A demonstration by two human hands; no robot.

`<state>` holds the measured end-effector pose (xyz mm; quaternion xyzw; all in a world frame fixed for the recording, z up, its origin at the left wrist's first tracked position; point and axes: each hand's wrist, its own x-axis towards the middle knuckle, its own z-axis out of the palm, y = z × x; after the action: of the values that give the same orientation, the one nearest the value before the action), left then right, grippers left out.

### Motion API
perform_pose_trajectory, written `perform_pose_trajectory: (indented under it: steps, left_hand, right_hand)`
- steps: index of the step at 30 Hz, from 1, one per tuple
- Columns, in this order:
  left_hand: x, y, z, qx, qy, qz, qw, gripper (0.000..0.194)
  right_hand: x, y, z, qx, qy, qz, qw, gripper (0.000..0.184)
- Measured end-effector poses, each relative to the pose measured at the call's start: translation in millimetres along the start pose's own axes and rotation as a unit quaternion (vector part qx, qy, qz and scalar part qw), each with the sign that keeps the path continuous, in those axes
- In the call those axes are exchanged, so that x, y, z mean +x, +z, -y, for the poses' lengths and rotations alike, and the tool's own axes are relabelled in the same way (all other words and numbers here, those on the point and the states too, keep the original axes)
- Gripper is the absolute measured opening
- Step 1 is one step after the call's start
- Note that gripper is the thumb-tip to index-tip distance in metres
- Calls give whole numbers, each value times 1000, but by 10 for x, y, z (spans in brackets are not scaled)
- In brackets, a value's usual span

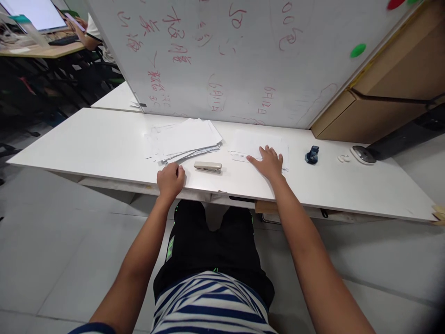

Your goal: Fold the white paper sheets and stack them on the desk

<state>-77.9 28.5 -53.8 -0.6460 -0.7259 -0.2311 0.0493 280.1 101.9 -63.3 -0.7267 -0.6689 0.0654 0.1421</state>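
My left hand rests as a loose fist at the desk's front edge, just below a fanned stack of white papers. I see nothing held in it. To its right a beige stapler lies on the desktop, apart from both hands. With fingers spread, my right hand lies flat on a second, neater pile of white papers, covering part of its right side.
On the right of the white desk are a small dark blue object, a small white item and a computer mouse. A whiteboard and cardboard boxes stand behind. Another person's hand holds a phone at far left.
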Motion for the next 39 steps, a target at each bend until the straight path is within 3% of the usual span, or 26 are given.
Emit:
perform_pose_trajectory:
  steps: [21, 24, 28, 31, 33, 34, 36, 38, 39]
  left_hand:
    - [-3, 17, -6, 6, -5, -2, 1000, 23]
    - [0, 27, -3, 2, -12, 0, 1000, 24]
    - [34, 22, 0, -21, -28, -2, 999, 24]
    - [-11, -92, -64, -134, -43, 16, 990, 26]
    - [-140, -240, -168, -311, -63, 49, 947, 35]
    - [-236, -327, -236, -417, -75, 76, 903, 43]
    - [-469, -496, -377, -587, -82, 188, 783, 63]
    - [-704, -623, -480, -668, -102, 316, 666, 77]
    - [-805, -662, -505, -687, -124, 348, 626, 80]
  right_hand:
    - [-14, 40, 4, 15, -3, -18, 1000, 66]
    - [-20, 30, 22, 31, -1, -52, 998, 63]
    - [-58, -89, 55, 25, -24, -146, 989, 66]
    - [-293, -256, 170, 4, -56, -165, 985, 63]
    - [-620, -330, 311, -8, -86, -150, 985, 60]
    - [-825, -340, 391, -12, -108, -132, 985, 57]
    - [-1259, -306, 545, -17, -178, -79, 981, 49]
    - [-1635, -226, 666, -9, -245, -29, 969, 43]
    - [-1774, -180, 708, -3, -264, -8, 964, 44]
